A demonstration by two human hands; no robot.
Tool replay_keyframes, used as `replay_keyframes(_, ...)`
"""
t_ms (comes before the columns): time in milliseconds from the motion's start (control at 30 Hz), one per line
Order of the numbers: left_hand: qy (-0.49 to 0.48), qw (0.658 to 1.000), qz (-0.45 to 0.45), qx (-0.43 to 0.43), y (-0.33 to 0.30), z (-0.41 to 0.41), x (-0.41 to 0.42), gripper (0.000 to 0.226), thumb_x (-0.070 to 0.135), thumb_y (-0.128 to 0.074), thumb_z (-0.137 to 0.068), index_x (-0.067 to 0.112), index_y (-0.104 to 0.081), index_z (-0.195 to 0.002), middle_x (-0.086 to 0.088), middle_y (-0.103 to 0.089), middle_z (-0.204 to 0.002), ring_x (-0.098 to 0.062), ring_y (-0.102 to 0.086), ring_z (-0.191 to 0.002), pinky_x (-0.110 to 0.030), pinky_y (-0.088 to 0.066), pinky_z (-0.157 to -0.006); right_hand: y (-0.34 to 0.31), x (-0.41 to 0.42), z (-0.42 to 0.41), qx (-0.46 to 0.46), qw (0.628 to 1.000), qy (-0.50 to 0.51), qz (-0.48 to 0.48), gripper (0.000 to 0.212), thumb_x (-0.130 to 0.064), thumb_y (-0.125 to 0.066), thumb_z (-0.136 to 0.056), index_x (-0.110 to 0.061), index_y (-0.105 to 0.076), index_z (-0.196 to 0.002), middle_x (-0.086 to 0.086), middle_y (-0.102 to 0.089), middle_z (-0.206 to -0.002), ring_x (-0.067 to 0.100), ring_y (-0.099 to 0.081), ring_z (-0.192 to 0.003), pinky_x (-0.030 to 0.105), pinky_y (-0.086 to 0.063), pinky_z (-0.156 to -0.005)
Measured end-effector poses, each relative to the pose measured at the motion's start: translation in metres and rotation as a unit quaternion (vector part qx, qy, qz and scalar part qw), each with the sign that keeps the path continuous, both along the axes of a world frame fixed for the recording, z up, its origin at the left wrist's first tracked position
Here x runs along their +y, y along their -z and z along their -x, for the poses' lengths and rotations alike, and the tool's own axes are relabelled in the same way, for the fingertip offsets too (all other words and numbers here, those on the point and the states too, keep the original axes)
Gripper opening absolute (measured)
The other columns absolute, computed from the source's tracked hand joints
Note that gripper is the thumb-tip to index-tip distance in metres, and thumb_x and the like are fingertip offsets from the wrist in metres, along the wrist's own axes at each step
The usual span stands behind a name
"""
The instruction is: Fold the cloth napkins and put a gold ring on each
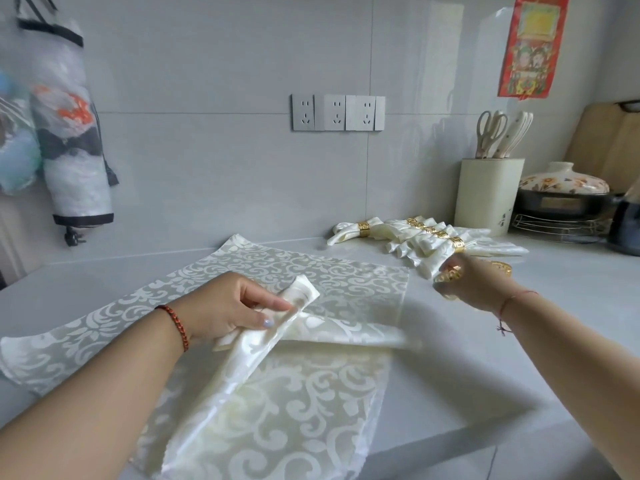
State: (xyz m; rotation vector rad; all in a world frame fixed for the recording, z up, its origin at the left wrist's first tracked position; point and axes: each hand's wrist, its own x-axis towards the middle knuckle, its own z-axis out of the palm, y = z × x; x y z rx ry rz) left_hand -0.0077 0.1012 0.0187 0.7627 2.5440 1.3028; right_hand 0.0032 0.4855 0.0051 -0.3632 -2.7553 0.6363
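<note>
I'm pinching the limp, slippery folded napkin [273, 327] at its gathered neck with my left hand [227, 306] while my right hand [474, 285] is closing on a gold ring [446, 276].

Pretty bright, even daylight-ish look overall, soft and a bit cool, with pale glare streaks on the glossy wall tiles [450, 64] in the upper right of the frame and only faint soft shadows on the countertop [485, 341] under the arms at lower right. Wide-angle lens bends everything near the edges, so the counter edge curves. There's motion blur on the right hand [467, 282] at centre right and on the hanging bag [69, 133] at upper left; the centre stays reasonably sharp.
</note>
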Motion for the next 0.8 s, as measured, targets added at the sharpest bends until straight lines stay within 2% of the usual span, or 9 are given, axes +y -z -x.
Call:
replay_keyframes(67,-0.027,0.999,-0.031,-0.02,-0.003,0.005,-0.013,0.031,0.009,-0.076,-0.069,0.031,-0.08,-0.09,-0.004,-0.059,-0.073,-0.011,-0.049,-0.064,-0.017,-0.037,-0.058,-0.007,-0.024,0.011,0.037,0.991,-0.057,0.118,0.025,-0.022,-0.076,-0.075,-0.024,-0.058,-0.094,0.006,-0.065,-0.087,0.025,-0.064,-0.074,0.027,-0.048,-0.06)
replay_keyframes(133,-0.058,0.997,-0.044,-0.019,-0.005,0.009,-0.023,0.03,0.01,-0.075,-0.066,0.029,-0.08,-0.089,-0.007,-0.06,-0.075,-0.01,-0.05,-0.061,-0.017,-0.037,-0.056,-0.012,-0.046,0.022,0.052,0.966,-0.117,0.226,0.028,-0.012,-0.08,-0.072,-0.023,-0.062,-0.089,0.011,-0.066,-0.09,0.025,-0.067,-0.073,0.035,-0.057,-0.07)
replay_keyframes(233,-0.094,0.993,-0.067,-0.011,-0.005,0.015,-0.035,0.034,-0.008,-0.071,-0.078,0.022,-0.08,-0.09,-0.005,-0.06,-0.068,-0.004,-0.05,-0.048,-0.011,-0.037,-0.049,-0.021,-0.074,0.038,0.035,0.928,-0.182,0.323,0.033,0.003,-0.079,-0.07,-0.016,-0.062,-0.091,0.015,-0.063,-0.091,0.026,-0.067,-0.078,0.035,-0.059,-0.079)
replay_keyframes(367,-0.126,0.988,-0.092,-0.005,-0.003,0.013,-0.046,0.028,-0.001,-0.076,-0.073,0.019,-0.08,-0.091,-0.004,-0.045,-0.059,-0.007,-0.042,-0.046,-0.013,-0.033,-0.047,-0.022,-0.095,0.055,0.006,0.925,-0.235,0.298,0.034,0.007,-0.077,-0.07,-0.013,-0.062,-0.094,0.014,-0.065,-0.091,0.023,-0.067,-0.081,0.031,-0.058,-0.079)
replay_keyframes(467,-0.153,0.982,-0.114,0.011,0.002,0.013,-0.054,0.033,-0.018,-0.063,-0.081,0.01,-0.073,-0.095,0.012,-0.046,-0.041,0.002,-0.04,-0.03,-0.007,-0.032,-0.039,-0.009,-0.091,0.06,0.012,0.936,-0.238,0.258,0.036,-0.002,-0.083,-0.065,-0.015,-0.063,-0.092,0.008,-0.07,-0.091,0.019,-0.066,-0.081,0.031,-0.054,-0.079)
replay_keyframes(633,-0.156,0.976,-0.151,0.032,-0.001,0.011,-0.064,0.034,-0.019,-0.061,-0.081,0.003,-0.068,-0.104,0.009,-0.052,-0.034,0.008,-0.045,-0.03,-0.002,-0.035,-0.045,-0.003,-0.065,0.057,0.0,0.949,-0.223,0.224,0.041,-0.001,-0.086,-0.062,-0.015,-0.062,-0.092,0.003,-0.073,-0.093,0.018,-0.068,-0.09,0.027,-0.051,-0.081)
replay_keyframes(700,-0.144,0.972,-0.184,0.029,-0.005,0.008,-0.062,0.02,-0.006,-0.076,-0.074,0.008,-0.076,-0.088,0.008,-0.056,-0.038,0.007,-0.047,-0.031,-0.001,-0.035,-0.043,-0.003,-0.067,0.055,-0.005,0.948,-0.232,0.218,0.041,-0.002,-0.086,-0.062,-0.014,-0.062,-0.092,0.0,-0.074,-0.092,0.018,-0.069,-0.09,0.025,-0.051,-0.08)
replay_keyframes(733,-0.132,0.972,-0.192,0.026,-0.006,0.007,-0.063,0.02,0.007,-0.083,-0.062,0.015,-0.079,-0.079,0.006,-0.062,-0.044,0.007,-0.049,-0.033,-0.001,-0.035,-0.043,-0.003,-0.071,0.055,-0.008,0.949,-0.238,0.209,0.04,-0.003,-0.086,-0.062,-0.015,-0.062,-0.092,0.0,-0.074,-0.092,0.018,-0.069,-0.09,0.026,-0.052,-0.081)
replay_keyframes(800,-0.127,0.974,-0.181,0.043,-0.004,0.009,-0.068,0.033,0.025,-0.082,-0.041,0.027,-0.08,-0.074,0.001,-0.075,-0.071,0.006,-0.058,-0.049,-0.002,-0.041,-0.053,-0.001,-0.079,0.055,-0.011,0.951,-0.245,0.188,0.041,-0.006,-0.088,-0.061,-0.017,-0.062,-0.09,0.0,-0.074,-0.092,0.018,-0.07,-0.09,0.032,-0.054,-0.084)
